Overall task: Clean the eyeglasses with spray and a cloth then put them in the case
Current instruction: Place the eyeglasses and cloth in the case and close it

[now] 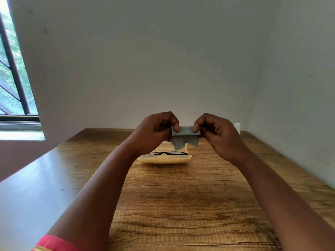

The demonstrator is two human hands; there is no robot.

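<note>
A small grey-blue cloth (pixel 184 137) hangs in the air between both hands, above the far middle of the table. My left hand (pixel 155 132) pinches its left edge and my right hand (pixel 215 134) pinches its right edge. Below the cloth, black-framed eyeglasses (pixel 169 153) lie folded in an open cream case (pixel 164 159) on the wooden table (pixel 181 196). A white spray bottle (pixel 237 128) stands at the far right, mostly hidden behind my right hand.
A plain wall rises right behind the table's far edge, and another wall runs along the right side. A barred window (pixel 12 78) is at the left. The table's left edge catches glare.
</note>
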